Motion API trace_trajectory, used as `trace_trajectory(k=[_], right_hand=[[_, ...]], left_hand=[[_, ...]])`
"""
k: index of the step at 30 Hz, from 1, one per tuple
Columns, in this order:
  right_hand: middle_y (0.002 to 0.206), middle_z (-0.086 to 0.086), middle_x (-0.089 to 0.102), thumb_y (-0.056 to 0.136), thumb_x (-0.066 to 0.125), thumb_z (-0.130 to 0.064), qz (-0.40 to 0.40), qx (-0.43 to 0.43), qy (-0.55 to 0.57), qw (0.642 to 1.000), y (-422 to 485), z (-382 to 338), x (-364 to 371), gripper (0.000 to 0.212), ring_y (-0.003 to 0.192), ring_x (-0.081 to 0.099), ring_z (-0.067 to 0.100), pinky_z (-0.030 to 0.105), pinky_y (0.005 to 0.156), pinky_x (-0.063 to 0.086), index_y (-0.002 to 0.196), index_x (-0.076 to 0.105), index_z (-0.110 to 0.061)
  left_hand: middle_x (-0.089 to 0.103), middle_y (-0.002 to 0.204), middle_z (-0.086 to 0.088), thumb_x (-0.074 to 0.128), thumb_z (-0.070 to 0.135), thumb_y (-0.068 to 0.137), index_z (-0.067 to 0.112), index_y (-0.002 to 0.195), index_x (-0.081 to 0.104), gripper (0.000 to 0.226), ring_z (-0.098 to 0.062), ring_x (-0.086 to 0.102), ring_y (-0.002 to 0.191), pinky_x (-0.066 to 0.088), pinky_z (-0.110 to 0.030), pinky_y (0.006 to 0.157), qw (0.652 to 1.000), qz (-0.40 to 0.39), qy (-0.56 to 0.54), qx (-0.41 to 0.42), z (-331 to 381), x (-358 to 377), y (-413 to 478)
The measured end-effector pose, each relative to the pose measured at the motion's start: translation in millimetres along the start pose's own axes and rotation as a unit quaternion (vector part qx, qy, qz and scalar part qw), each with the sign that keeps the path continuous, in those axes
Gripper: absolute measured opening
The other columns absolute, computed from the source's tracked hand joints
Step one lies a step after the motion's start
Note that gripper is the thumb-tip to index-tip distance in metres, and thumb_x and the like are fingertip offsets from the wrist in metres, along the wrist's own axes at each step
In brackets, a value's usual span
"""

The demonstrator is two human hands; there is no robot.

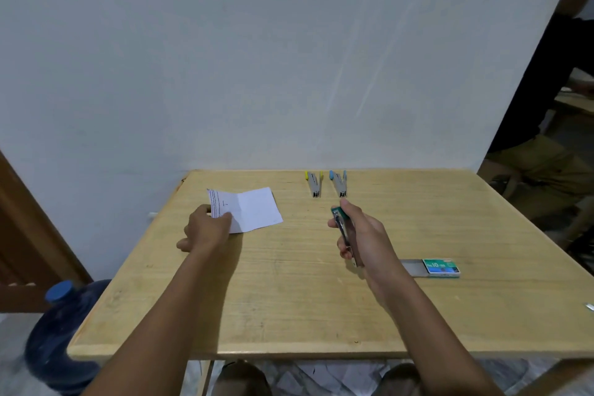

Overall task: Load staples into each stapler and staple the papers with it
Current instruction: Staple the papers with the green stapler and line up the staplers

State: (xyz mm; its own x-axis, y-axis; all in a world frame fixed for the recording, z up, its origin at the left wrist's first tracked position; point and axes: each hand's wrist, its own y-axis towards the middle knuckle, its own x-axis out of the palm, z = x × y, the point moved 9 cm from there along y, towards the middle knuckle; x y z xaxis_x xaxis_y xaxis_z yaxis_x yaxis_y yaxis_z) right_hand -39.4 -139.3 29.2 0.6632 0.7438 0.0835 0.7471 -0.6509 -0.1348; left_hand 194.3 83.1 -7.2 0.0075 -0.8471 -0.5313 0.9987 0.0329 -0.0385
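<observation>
staple box [441, 267]: green box near the right side of the table [289, 315], tray slid out to the left, so it's been opened for loading. Can't see how many staples are left in it.
right hand [360, 235]: wrapped around the green stapler [343, 231], held up off the table, nose pointing away. Looks closed, so I'd guess it's loaded, but can't confirm.
left hand [205, 228]: fingers pressed down on the near-left corner of the papers [246, 210], which lie on the table's left half. Pinching or just pinning, can't tell.
yellow stapler [314, 184] and blue stapler [339, 183]: side by side at the far edge, untouched right now.
progress: my read is we're on stapler one, about to staple. Can't tell if the other two are done.
</observation>
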Motion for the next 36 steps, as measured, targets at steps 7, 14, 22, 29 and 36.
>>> trace_trajectory(k=[7, 14, 22, 29, 36], right_hand=[[0.078, 0.0, 0.068, 0.094, 0.056, -0.046, 0.012, -0.001, 0.039, 0.999, -0.6, 0.9, -6.8, 0.043, 0.046, 0.048, 0.011, 0.025, 0.048, 0.035, 0.1, 0.068, -0.006], [0.085, 0.001, 0.071, 0.094, 0.057, -0.044, 0.009, -0.006, 0.092, 0.996, -1.9, 2.2, -5.4, 0.035, 0.047, 0.047, 0.013, 0.028, 0.049, 0.033, 0.097, 0.067, -0.011], [0.085, 0.0, 0.071, 0.094, 0.058, -0.044, 0.02, -0.001, 0.087, 0.996, 2.1, 0.5, -7.5, 0.035, 0.047, 0.047, 0.012, 0.028, 0.05, 0.033, 0.098, 0.067, -0.01], [0.085, -0.003, 0.072, 0.093, 0.057, -0.048, 0.021, 0.003, 0.07, 0.997, 6.9, 4.2, -6.3, 0.037, 0.05, 0.048, 0.012, 0.029, 0.052, 0.032, 0.096, 0.069, -0.013], [0.09, -0.004, 0.069, 0.085, 0.06, -0.063, 0.005, 0.009, -0.08, 0.997, 26.3, 7.7, 6.1, 0.05, 0.05, 0.042, 0.009, 0.026, 0.054, 0.037, 0.099, 0.07, -0.016]], left_hand=[[0.062, 0.097, 0.0, 0.062, 0.027, 0.081, 0.019, 0.094, 0.063, 0.016, -0.017, 0.057, 0.077, 0.048, -0.045, 0.086, 0.968, 0.088, -0.141, 0.187, 56.9, -32.2, -38.6], [0.06, 0.101, 0.0, 0.068, 0.013, 0.078, 0.021, 0.095, 0.07, 0.019, -0.024, 0.058, 0.088, 0.032, -0.033, 0.08, 0.919, 0.087, 0.107, 0.369, 96.0, 1.6, -80.9], [0.041, 0.135, -0.002, 0.053, 0.058, 0.077, 0.028, 0.113, 0.062, 0.047, -0.022, 0.028, 0.137, 0.022, -0.04, 0.108, 0.941, -0.092, 0.221, 0.238, 44.1, 57.8, -69.3], [0.056, 0.117, -0.001, 0.054, 0.057, 0.083, 0.021, 0.119, 0.056, 0.052, -0.025, 0.051, 0.118, 0.03, -0.042, 0.098, 0.936, -0.086, 0.244, 0.238, 45.0, 54.4, -56.6], [0.052, 0.132, 0.004, 0.055, 0.071, 0.069, 0.021, 0.139, 0.039, 0.088, -0.019, 0.045, 0.122, 0.027, -0.041, 0.103, 0.909, -0.093, 0.305, 0.268, 52.9, 50.3, -68.1]])
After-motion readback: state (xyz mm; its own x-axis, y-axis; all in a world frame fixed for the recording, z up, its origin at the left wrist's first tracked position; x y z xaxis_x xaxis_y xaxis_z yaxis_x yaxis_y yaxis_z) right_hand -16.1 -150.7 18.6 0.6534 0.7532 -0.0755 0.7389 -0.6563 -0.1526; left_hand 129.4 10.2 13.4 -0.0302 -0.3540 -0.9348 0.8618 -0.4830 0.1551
